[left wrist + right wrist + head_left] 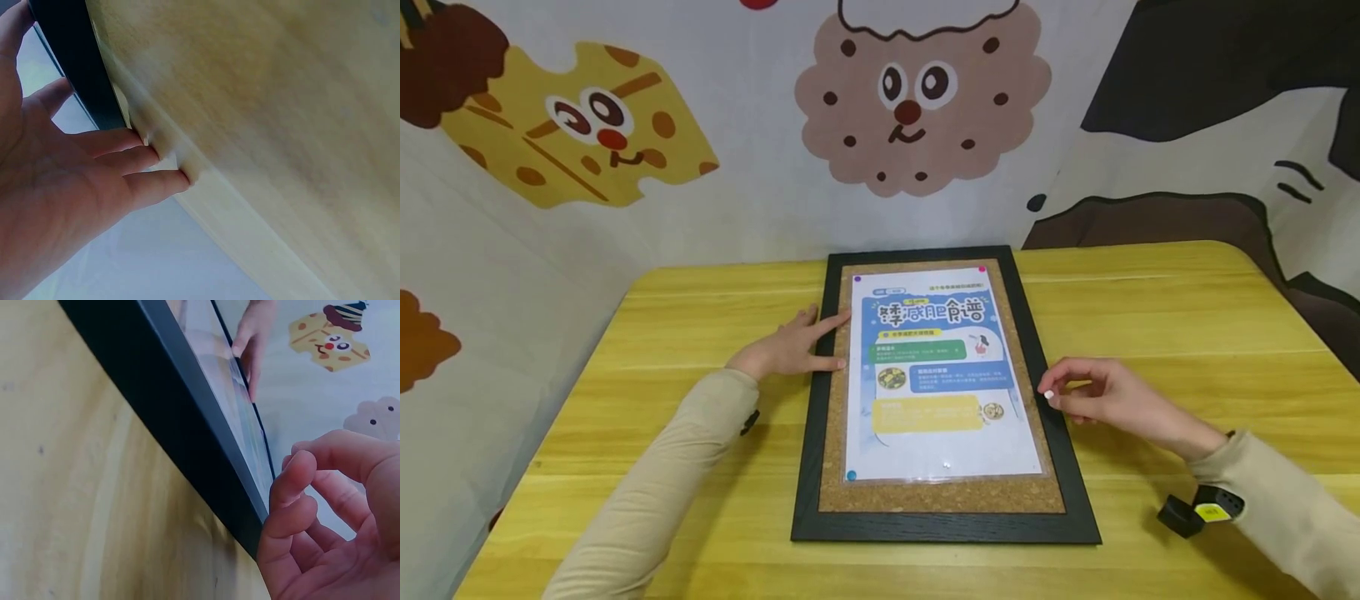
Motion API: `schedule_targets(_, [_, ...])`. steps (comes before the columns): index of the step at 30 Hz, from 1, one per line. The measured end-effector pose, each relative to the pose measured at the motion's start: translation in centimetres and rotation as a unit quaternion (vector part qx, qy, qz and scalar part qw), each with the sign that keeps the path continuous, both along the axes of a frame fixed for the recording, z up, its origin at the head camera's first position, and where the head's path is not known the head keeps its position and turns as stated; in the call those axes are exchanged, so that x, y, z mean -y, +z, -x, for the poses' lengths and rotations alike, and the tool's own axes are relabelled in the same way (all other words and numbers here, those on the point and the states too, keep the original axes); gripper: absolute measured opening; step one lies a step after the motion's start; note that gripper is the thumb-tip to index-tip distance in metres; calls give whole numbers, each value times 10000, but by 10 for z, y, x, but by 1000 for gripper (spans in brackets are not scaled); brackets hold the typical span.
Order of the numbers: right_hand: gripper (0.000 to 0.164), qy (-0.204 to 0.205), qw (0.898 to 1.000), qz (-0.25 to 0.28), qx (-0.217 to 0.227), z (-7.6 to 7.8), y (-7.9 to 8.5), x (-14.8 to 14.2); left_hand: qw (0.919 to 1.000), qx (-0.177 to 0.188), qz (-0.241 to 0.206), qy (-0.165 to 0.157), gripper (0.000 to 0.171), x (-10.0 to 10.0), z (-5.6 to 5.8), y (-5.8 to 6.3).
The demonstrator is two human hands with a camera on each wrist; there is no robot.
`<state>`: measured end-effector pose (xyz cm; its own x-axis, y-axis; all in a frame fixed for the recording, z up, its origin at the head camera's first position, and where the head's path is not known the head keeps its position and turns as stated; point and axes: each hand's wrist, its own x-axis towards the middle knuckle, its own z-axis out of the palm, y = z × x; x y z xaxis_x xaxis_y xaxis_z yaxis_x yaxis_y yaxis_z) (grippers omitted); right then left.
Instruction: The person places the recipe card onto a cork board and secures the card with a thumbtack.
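A printed poster [940, 450] in a clear sleeve lies on a black-framed corkboard [940, 500]. Thumbtacks sit at three of its corners: purple [857, 279] top left, pink [982, 269] top right, blue [851, 476] bottom left. My left hand [790, 343] lies across the left side of the frame, fingers spread, index finger and thumb touching the poster's edge. Just past the right side of the frame, my right hand [1101, 392] pinches what looks like a small white thumbtack [1049, 395] between thumb and fingertips. The right wrist view hides that piece behind the fingers.
The board rests on a yellow wood-grain table [700, 500]. Behind it hangs a white cloth backdrop [752, 200] with cartoon food prints. A black wrist device with a yellow label [1210, 510] is on my right wrist.
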<state>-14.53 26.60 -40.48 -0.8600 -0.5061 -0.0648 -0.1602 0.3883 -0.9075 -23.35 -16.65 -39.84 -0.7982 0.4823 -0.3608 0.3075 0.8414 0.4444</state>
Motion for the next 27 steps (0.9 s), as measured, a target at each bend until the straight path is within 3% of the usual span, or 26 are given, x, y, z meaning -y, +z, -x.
schedule_targets(9, [14, 346, 9983, 10, -466, -7, -3, 8, 10000, 43, 1, 62, 84, 1, -1, 1])
schedule_targets(27, [18, 1724, 9806, 59, -930, -20, -9, 15, 9999, 37, 91, 50, 84, -1, 0, 0])
